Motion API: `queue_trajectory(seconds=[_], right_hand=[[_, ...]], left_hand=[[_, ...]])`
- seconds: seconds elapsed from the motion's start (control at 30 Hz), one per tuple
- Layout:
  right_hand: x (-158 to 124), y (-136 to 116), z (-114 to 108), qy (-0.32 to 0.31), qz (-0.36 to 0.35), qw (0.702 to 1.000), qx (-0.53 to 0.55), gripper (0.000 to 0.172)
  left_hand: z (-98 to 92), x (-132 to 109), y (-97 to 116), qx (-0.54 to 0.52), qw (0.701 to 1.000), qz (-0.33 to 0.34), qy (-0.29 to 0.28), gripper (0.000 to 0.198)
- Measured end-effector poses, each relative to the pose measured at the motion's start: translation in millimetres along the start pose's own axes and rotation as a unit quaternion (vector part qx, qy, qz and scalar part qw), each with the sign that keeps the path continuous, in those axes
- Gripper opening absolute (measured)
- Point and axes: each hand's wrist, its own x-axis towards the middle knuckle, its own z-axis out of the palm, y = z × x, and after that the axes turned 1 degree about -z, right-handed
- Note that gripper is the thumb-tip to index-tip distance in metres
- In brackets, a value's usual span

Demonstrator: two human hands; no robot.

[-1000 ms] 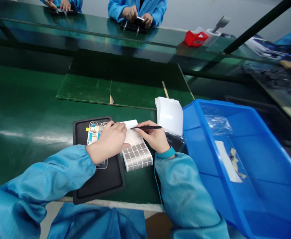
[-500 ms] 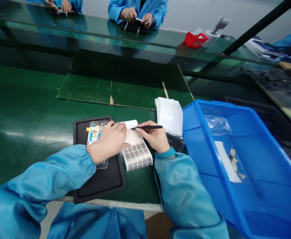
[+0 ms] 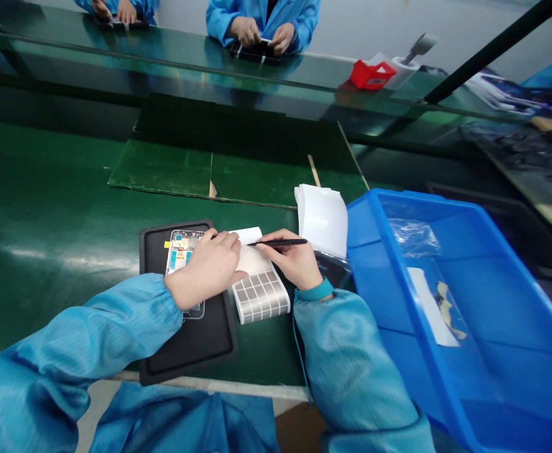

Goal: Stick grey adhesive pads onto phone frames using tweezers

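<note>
A sheet of grey square stickers [image 3: 262,294] on white backing lies curled on the bench, its far end folded over. My left hand [image 3: 209,261] rests across an opened phone [image 3: 177,257] and the sheet's left edge. Its thumb presses on the sheet, and the bent fingers hold it farther up; the fingertips are partly hidden. In my right hand [image 3: 294,258] is a slim black tool, apparently tweezers [image 3: 285,241], pinched between thumb and fingers with its tip at the upper part of the sheet. Under the phone is a black tray [image 3: 191,346].
To the right stands a large blue bin [image 3: 398,302] with clear plastic and paper scraps inside. White sheets [image 3: 321,220] stand beside it. Behind lies a green board [image 3: 257,170]. Across the bench, co-workers' hands [image 3: 261,36] work near a red box [image 3: 372,75].
My hands, the sticker sheet and the phone stay almost still. The black tool shifts very slightly. Across the bench, the co-workers' hands move a little.
</note>
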Motion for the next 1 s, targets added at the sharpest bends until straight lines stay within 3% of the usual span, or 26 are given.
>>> queue_trajectory(seconds=[0.27, 0.4, 0.63, 0.83, 1.0], right_hand=[[-5.9, -14.4, -9.3, 0.032, 0.023, 0.996, 0.075, 0.027], [-11.5, -24.9, -16.8, 0.051, 0.022, 0.993, 0.107, 0.023], [-17.4, -35.7, -13.7, 0.02, 0.015, 0.992, 0.122, 0.023], [-17.7, -34.9, -11.0, 0.013, 0.022, 0.991, 0.134, 0.026], [-17.9, -34.1, -9.6, 0.01, 0.016, 0.991, 0.136, 0.026]], left_hand=[[1.7, 0.6, -3.4, -0.025, 1.0, -0.004, 0.0, 0.047], [-7.6, 0.6, -8.4, -0.112, 0.994, -0.015, 0.011, 0.051], [-18.8, 4.5, -11.4, -0.286, 0.956, -0.039, 0.045, 0.011], [-15.2, 5.5, -12.7, -0.324, 0.939, -0.077, 0.084, 0.01], [-17.5, 4.8, -12.5, -0.337, 0.935, -0.076, 0.084, 0.011]])
